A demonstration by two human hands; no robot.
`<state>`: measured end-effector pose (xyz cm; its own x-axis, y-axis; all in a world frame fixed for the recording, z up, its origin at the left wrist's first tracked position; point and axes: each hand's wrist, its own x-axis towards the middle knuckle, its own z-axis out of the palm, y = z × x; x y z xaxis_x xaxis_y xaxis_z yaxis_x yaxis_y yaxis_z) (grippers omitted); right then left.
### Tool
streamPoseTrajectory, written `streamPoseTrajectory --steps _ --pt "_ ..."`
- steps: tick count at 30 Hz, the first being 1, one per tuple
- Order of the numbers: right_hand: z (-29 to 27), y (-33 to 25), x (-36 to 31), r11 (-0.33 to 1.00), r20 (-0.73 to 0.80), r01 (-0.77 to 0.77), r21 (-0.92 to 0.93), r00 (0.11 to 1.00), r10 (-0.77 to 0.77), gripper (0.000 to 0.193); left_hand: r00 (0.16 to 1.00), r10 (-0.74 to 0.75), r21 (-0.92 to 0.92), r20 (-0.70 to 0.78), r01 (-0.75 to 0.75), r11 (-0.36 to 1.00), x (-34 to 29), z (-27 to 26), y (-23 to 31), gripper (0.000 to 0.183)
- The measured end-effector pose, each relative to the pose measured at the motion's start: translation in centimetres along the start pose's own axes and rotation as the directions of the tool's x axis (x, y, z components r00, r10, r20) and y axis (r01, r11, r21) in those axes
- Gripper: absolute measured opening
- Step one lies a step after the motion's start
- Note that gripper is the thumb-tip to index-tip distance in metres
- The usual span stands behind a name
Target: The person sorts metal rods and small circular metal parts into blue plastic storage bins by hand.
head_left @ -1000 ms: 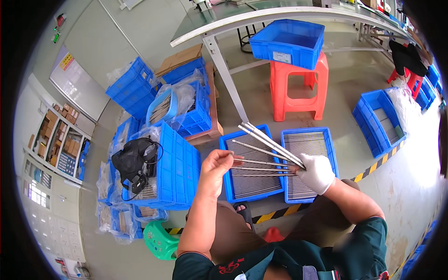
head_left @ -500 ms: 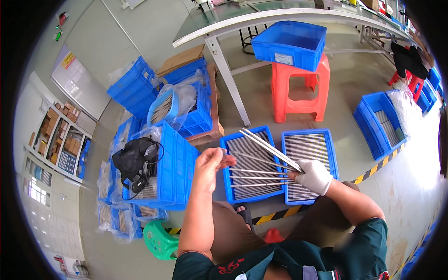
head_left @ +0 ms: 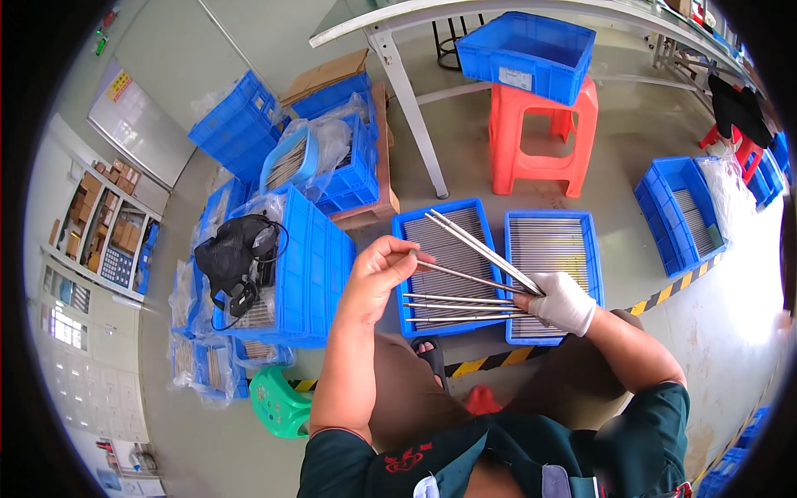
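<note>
My right hand (head_left: 567, 303), in a white glove with bare fingertips showing, is closed on the ends of several thin metal rods (head_left: 477, 243) that fan out to the left. Between thumb and fingers, my bare left hand (head_left: 380, 274) pinches the free end of one metal rod (head_left: 461, 272) in that fan. Below the rods are two shallow blue crates: the left crate (head_left: 399, 231) and the right crate (head_left: 595, 257). Both contain rows of similar rods lying side by side. Part of the left crate's load is hidden behind the fanned rods.
A red stool (head_left: 502, 153) beyond the crates carries a blue bin (head_left: 498, 68). Stacked blue crates (head_left: 311, 266) stand at left, a black bag (head_left: 237, 253) on top. A green stool (head_left: 278, 402) is low left. Another crate (head_left: 660, 212) holds rods at right, near a seated person.
My left thumb and fingers have closed on the end of one rod; before, they were apart from the fan. The view has shifted slightly.
</note>
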<state>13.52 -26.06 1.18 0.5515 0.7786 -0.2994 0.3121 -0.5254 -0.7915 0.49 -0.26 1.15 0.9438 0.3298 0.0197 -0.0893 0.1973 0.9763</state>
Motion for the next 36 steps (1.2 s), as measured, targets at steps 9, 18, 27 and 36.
streamPoseTrajectory --steps 9,18,27,36 --pt "0.2 0.3 0.0 0.999 0.018 -0.027 0.038 1.000 0.026 0.026 0.999 -0.044 0.045 -0.013 0.045 0.998 -0.2 0.1 -0.4 0.016" --pt "0.0 1.0 -0.3 0.985 -0.205 0.144 -0.091 0.966 -0.160 0.021 0.942 -0.286 -0.216 0.175 0.320 0.922 -1.5 -1.3 1.2 0.018" --pt "0.1 1.3 0.0 0.945 -0.274 0.194 -0.265 0.924 -0.267 0.019 0.994 -0.083 0.501 0.077 0.033 0.865 -2.4 1.3 1.5 0.013" --pt "0.1 1.4 0.0 0.906 -0.268 0.195 -0.375 0.913 -0.308 0.023 0.993 -0.056 0.616 0.105 -0.020 0.787 -2.4 1.2 1.2 0.008"
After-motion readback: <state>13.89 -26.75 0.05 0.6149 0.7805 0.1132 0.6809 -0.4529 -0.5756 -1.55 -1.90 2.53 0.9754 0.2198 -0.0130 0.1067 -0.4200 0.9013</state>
